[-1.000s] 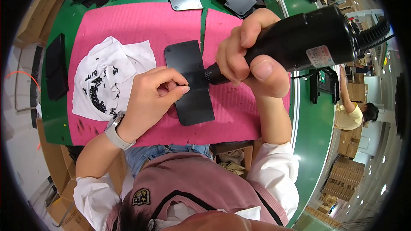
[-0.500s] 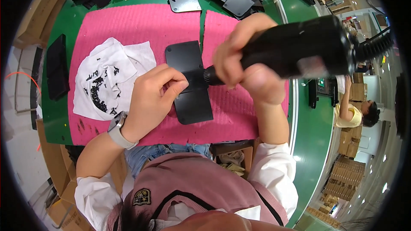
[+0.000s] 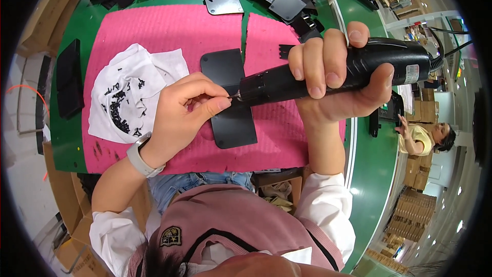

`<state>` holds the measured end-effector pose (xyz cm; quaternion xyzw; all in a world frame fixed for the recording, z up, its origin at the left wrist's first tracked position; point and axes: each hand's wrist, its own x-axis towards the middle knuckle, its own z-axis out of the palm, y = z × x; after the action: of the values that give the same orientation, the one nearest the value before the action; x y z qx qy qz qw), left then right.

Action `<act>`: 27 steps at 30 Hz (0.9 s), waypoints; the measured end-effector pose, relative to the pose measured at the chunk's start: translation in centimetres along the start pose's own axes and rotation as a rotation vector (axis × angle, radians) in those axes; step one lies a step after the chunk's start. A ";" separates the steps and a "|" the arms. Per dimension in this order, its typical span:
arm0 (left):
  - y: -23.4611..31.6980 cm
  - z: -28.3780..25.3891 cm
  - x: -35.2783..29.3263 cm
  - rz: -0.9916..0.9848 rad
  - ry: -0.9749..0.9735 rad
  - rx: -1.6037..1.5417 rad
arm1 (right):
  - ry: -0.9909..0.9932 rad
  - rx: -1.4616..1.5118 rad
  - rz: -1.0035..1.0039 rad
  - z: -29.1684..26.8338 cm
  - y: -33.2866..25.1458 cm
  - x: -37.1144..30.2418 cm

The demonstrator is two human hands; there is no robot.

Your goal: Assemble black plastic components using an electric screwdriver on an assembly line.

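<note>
My right hand (image 3: 335, 87) wraps round a black electric screwdriver (image 3: 266, 86), held nearly level with its bit pointing left. At the bit's tip, my left hand (image 3: 182, 105) pinches thumb and forefinger together on what looks like a small dark screw, mostly hidden by the fingertips. Beneath both lies a black hinged-looking part with two flat panels (image 3: 233, 129), resting on the pink ribbed mat (image 3: 148, 25). Beside my left hand, a white cloth (image 3: 166, 66) carries a scatter of small black screws (image 3: 118, 107).
Several black plates and brackets (image 3: 287, 4) are heaped along the far side of the green table (image 3: 66, 146). A black part (image 3: 69, 79) lies at the left edge. A small black piece (image 3: 285, 51) sits behind the screwdriver. At the right, a co-worker (image 3: 423, 138) in yellow works.
The screwdriver has swung from a blurred, tilted pose to a steadier level one, its tip now at my left fingertips. My left hand has shifted slightly right.
</note>
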<state>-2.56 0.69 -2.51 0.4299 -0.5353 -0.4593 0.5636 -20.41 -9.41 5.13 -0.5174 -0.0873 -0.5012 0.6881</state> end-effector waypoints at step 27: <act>-1.2 -1.2 0.6 -0.361 -0.125 0.032 | 0.012 -0.345 0.214 3.6 2.3 -0.3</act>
<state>-1.42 -0.13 -3.61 0.4984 -0.4907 -0.5701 0.4310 -17.30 -6.47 5.11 -0.6309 0.0597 -0.4359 0.6390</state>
